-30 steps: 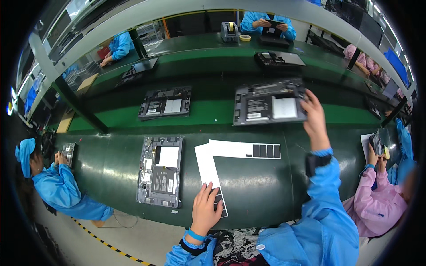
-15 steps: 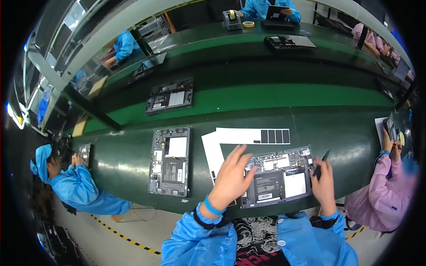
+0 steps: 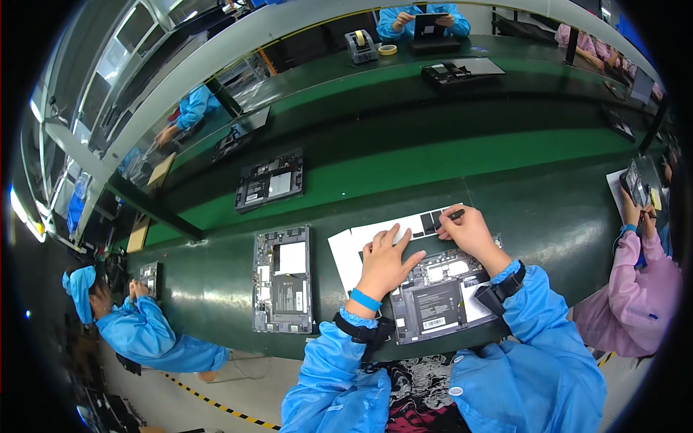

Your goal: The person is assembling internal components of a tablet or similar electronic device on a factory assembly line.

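My right hand (image 3: 468, 232) pinches black tweezers (image 3: 456, 214) over the right end of a white backing sheet (image 3: 390, 225), where black rectangular stickers (image 3: 429, 224) sit in a row. Whether the tips grip a sticker is too small to tell. My left hand (image 3: 386, 268) lies with fingers spread on the sheet's edge, holding nothing. Below both hands is an opened device (image 3: 438, 307) with a bare circuit board, a black battery and a silvery-white panel. My right forearm covers its right side. A second white sheet (image 3: 345, 261) lies partly beneath the first, left of my left hand.
Another opened device (image 3: 283, 278) lies to the left on the dark green bench (image 3: 209, 289). More stand on the green strip beyond, including one (image 3: 269, 182) at far left. Co-workers sit at both sides and across. A tape dispenser (image 3: 359, 47) stands at the back. A metal post (image 3: 155, 208) rises at left.
My right hand has swung left and away from me with the tweezers, from the device's right edge to the stickers. My left hand has lowered onto the sheet. The whole view has tilted slightly.
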